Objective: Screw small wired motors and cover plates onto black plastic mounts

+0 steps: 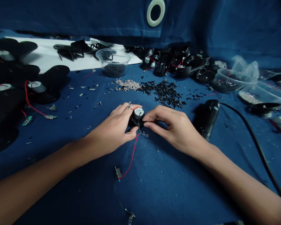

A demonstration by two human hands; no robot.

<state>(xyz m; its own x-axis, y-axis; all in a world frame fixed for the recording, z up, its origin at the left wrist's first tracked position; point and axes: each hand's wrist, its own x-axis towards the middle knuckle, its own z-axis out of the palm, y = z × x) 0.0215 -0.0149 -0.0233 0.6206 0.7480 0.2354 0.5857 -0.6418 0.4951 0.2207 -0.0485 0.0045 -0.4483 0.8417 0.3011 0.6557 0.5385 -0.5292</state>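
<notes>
At the middle of the blue cloth sits a small black round housing (131, 121) with a white-capped motor (139, 113) standing up from it. My left hand (117, 123) curves round the housing's left side, thumb in front and fingers behind, holding it. On the right edge, my right hand (170, 123) pinches thumb and forefinger together; a small dark thing shows at the tips, too small to name. A red wire (134, 150) runs from beside the motor towards me to a small switch-like part (118, 172). A thin dark wire leads on to a metal contact (131, 216).
Behind my hands lie piles of silver screws (128, 84) and black screws (170, 93). A clear tub (113, 67) stands farther back. An electric screwdriver (209, 120) with a black cable (250, 134) lies right. Black housings with motors (37, 87) crowd the left; more parts (164, 64) line the back.
</notes>
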